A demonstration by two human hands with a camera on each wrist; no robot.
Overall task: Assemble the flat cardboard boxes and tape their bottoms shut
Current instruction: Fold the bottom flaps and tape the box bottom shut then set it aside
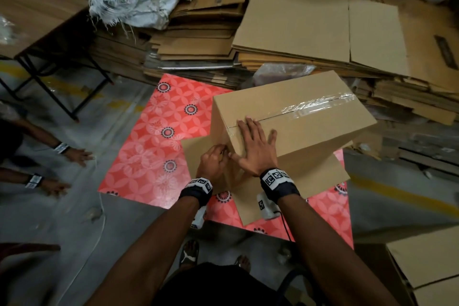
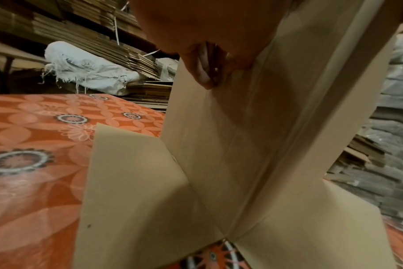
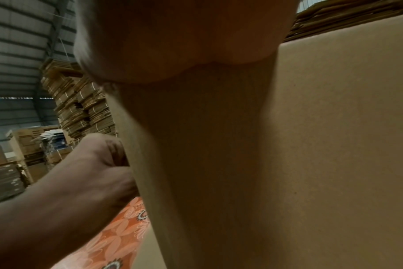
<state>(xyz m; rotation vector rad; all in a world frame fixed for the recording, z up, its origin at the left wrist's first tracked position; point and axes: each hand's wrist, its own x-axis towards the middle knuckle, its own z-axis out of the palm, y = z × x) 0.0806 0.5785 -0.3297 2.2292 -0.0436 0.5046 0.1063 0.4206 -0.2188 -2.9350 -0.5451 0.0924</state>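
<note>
A brown cardboard box [image 1: 310, 131] stands upside down on the red flowered table cover [image 1: 149, 144], its open flaps [image 2: 131, 182] spread flat underneath. Clear tape [image 1: 318, 104] runs along the seam of its upturned bottom and over the near edge. My right hand [image 1: 255, 146] lies flat on that bottom at the near corner, fingers spread; in the right wrist view only its palm [image 3: 184, 41] shows against the box [image 3: 334, 145]. My left hand [image 1: 214, 159] is curled against the box's side wall [image 2: 242, 136], its fingertips [image 2: 205, 72] pressing the cardboard. Nothing shows in its grasp.
Stacks of flat cardboard [image 1: 310, 27] fill the floor behind the table, with a torn white sack [image 1: 124, 0] on them. Another person's hands [image 1: 77, 155] reach in at the left. A wooden table [image 1: 37, 12] stands far left; another box [image 1: 427, 261] sits at bottom right.
</note>
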